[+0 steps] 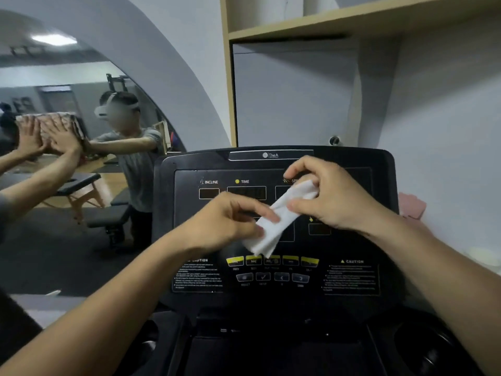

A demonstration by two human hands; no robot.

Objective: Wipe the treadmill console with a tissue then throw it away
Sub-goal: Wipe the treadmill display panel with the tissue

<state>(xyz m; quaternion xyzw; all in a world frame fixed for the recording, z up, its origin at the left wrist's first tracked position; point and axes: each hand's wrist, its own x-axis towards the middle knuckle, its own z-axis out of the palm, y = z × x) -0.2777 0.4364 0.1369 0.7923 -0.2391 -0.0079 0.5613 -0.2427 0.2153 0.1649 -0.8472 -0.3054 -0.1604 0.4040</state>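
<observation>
Both my hands pinch the folded tissue (273,223) above the treadmill console (360,169): left hand (225,221) at its lower end, right hand (330,196) at the top. Pulling apart too hard could tear it before I wipe.

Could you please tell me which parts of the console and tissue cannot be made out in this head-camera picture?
- SPEED label and its display on the console: covered by the right hand and the tissue.
- Central display: hidden behind the left hand.
- Caution text and button captions: too small and blurred.
- Whether the tissue touches the console: cannot tell.
- Any bin: not in view.
</observation>
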